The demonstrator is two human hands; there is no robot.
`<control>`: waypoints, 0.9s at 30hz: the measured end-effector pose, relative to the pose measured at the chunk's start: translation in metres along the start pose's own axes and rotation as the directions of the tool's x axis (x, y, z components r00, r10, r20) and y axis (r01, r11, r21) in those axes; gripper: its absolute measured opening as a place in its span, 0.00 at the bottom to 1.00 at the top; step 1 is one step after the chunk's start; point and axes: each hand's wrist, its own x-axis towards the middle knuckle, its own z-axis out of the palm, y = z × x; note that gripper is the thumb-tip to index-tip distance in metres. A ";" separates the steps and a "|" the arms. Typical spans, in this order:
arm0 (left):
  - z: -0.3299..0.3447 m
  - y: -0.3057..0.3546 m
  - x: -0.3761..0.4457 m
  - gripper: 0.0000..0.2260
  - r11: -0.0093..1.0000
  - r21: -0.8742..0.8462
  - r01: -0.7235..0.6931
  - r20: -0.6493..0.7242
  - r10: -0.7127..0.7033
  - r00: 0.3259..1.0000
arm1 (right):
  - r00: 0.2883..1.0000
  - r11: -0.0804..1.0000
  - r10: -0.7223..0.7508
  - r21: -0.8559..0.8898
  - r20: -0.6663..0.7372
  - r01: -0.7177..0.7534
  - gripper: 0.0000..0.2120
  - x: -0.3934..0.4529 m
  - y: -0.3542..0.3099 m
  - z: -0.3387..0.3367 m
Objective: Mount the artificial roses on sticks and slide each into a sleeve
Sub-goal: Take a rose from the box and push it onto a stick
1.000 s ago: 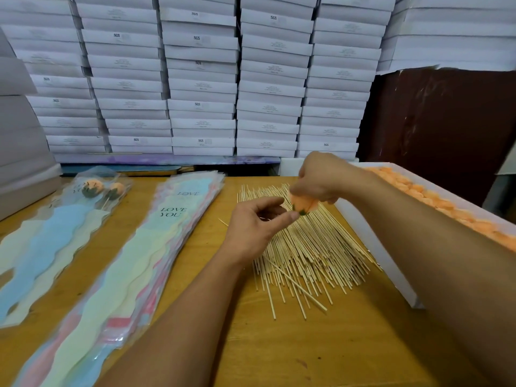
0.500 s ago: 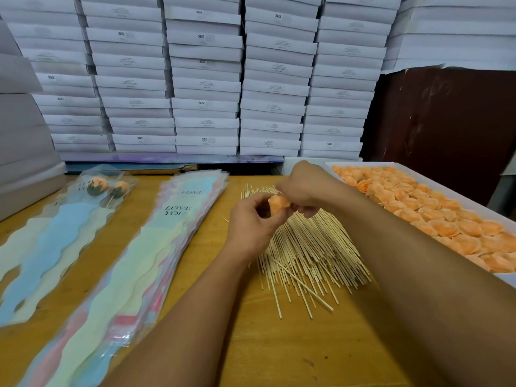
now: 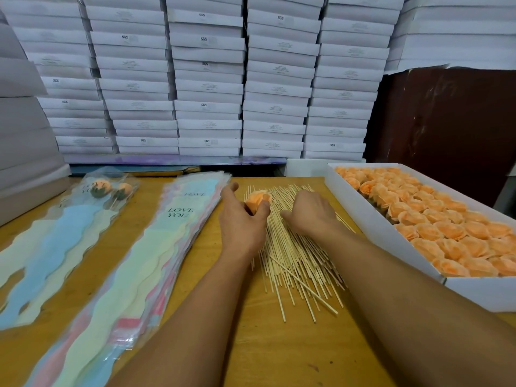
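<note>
While the left hand (image 3: pixel 241 222) grips one orange rose (image 3: pixel 257 201) above the far end of the stick pile (image 3: pixel 296 247), the right hand (image 3: pixel 311 212) rests on the sticks with fingers curled under; whether it pinches a stick cannot be told. Right of the pile, a white box (image 3: pixel 377 233) holds rows of orange roses. Left of it lies a stack of printed sleeves (image 3: pixel 156 247); farther left, two filled sleeves (image 3: pixel 92 202) lie on the wooden table (image 3: pixel 279 353).
</note>
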 end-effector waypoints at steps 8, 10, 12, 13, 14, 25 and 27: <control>-0.001 0.000 0.002 0.21 0.999 -0.009 0.030 0.006 -0.030 1.000 | 0.999 0.996 -0.027 -0.087 0.028 0.030 0.10 0.004 -0.014 0.000; -0.002 -0.001 0.002 0.20 0.999 -0.017 0.042 0.004 -0.042 0.999 | 0.999 0.995 -0.026 -0.099 0.032 0.029 0.11 0.004 -0.015 -0.001; -0.002 -0.001 0.002 0.20 0.999 -0.026 0.041 0.008 -0.041 0.999 | 0.999 0.994 -0.028 -0.103 0.031 0.031 0.12 0.004 -0.015 -0.001; -0.001 -0.002 0.002 0.19 0.999 -0.030 0.043 0.015 -0.043 0.999 | 0.999 0.994 -0.026 -0.102 0.031 0.029 0.13 0.004 -0.014 -0.001; -0.002 -0.002 0.002 0.19 0.998 -0.035 0.049 0.025 -0.048 0.999 | 0.999 0.995 -0.019 -0.094 0.031 0.022 0.14 0.005 -0.013 0.000; 0.000 -0.004 0.006 0.15 0.991 -0.088 0.100 0.047 -0.097 0.994 | 0.982 0.961 0.082 0.249 0.168 -0.123 0.12 -0.008 0.011 -0.019; 0.000 -0.003 0.006 0.13 0.983 -0.144 0.117 0.056 -0.110 0.992 | 0.972 0.937 0.079 0.317 0.220 -0.148 0.11 -0.013 0.015 -0.023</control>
